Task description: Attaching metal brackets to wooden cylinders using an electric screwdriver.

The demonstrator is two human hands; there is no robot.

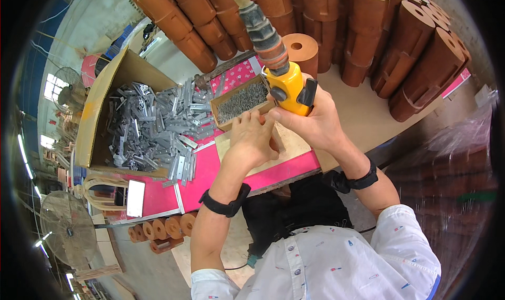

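My right hand [318, 116] is wrapped around a yellow power screwdriver [294, 84], whose dark ribbed upper section rises toward the top of the view. The tool's working tip is hidden behind its body and my hands. Just left of it, my left hand [251, 142] curls its fingers over a brown wooden piece [277, 140], mostly covered by the palm. Under both hands lies a pale wooden board [299, 145]. Touching its far side, a shallow tray [225, 125] holds many small grey screws [243, 102]. A brown cylinder [304, 46] with a central hole stands behind the tool.
A tipped cardboard box [94, 121] spills flat metal brackets [181, 110] across the pink tabletop [205, 166]. Stacks of brown cylinders [363, 32] line the back and right. A white phone [135, 198] lies at the left edge. Ring-ended brown pieces [159, 229] sit below the table.
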